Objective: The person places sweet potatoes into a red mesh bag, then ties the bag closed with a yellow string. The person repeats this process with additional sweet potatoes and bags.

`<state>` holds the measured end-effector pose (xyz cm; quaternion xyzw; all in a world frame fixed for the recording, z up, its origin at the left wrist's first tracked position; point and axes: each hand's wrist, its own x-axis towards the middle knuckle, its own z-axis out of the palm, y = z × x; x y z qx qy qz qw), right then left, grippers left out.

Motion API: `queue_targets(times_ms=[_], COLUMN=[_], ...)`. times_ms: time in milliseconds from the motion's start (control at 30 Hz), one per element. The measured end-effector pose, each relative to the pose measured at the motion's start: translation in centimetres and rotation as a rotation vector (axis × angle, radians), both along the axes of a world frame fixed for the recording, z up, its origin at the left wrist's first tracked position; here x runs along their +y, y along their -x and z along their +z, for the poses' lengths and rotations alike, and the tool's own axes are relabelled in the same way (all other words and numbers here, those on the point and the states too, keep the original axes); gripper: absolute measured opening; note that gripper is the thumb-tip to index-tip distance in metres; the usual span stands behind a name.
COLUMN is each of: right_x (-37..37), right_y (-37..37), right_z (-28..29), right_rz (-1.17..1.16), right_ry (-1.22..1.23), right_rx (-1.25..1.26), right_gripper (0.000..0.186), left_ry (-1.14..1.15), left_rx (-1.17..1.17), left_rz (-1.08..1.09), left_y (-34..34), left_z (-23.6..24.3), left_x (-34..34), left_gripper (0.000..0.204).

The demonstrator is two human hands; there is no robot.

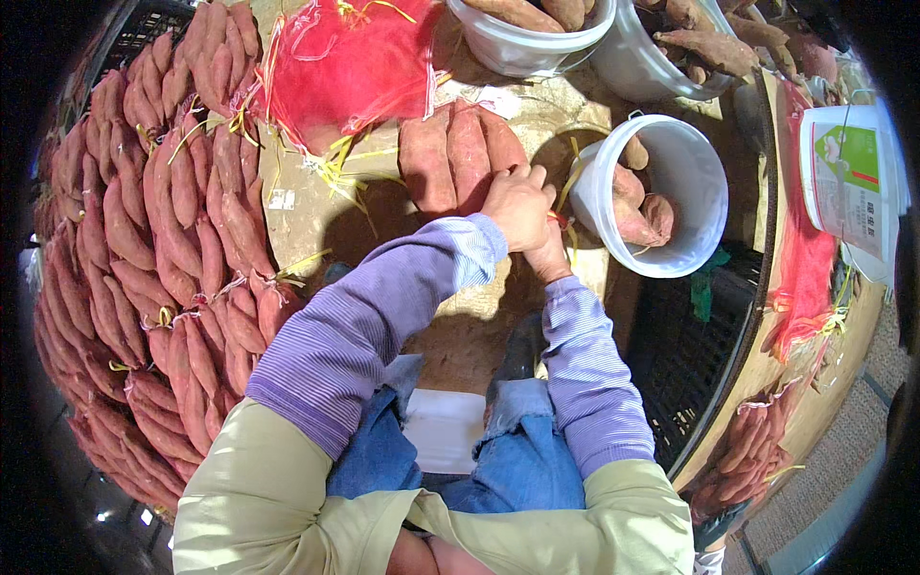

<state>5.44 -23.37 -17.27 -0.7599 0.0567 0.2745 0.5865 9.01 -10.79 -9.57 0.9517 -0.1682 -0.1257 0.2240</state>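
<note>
A red mesh bag of sweet potatoes (450,158) lies on the board in front of me. My left hand (517,206) is closed at the bag's right end, its fingers bent over the gathered mesh. Pressed close below it, my right hand (548,254) is closed too, with a bit of red mesh and yellow string (572,235) showing beside its fingers. The two hands overlap, so their exact grip on the bag's neck is partly hidden. Just right of them, a white bucket (704,158) holds a few loose sweet potatoes (632,211).
Filled mesh bags (158,240) are piled at the left. Flat red mesh bags (350,67) with yellow strings lie at the back. Two more buckets of sweet potatoes, one nearer the middle (532,53), stand behind. A black crate (685,345) is at my right, a labelled white bucket (848,182) beyond.
</note>
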Motion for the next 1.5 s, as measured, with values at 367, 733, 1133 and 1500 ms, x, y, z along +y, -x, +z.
queue_targets(times_ms=[367,733,1133,1500], right_x=[1.0,0.8,4.7,0.5], right_y=[0.7,0.2,-1.7,-2.9], right_z=[1.0,-0.4,0.7,0.2], right_rz=[0.156,0.220,-0.193,0.006], right_ry=[0.198,0.429,0.459,-0.498], right_rx=[-0.392,-0.467,-0.554,0.020], right_gripper=[0.037,0.037,0.060,0.049], left_ry=[0.199,-0.057,0.208,-0.084], left_rx=[0.189,0.094,-0.012,-0.100], left_rz=[0.115,-0.017,-0.130,0.255], left_y=[-1.5,-2.0,2.6,2.6], left_z=[0.8,1.6,3.7,0.8], left_x=[-2.3,-1.9,-4.0,3.6], left_gripper=[0.028,0.012,0.010,0.098])
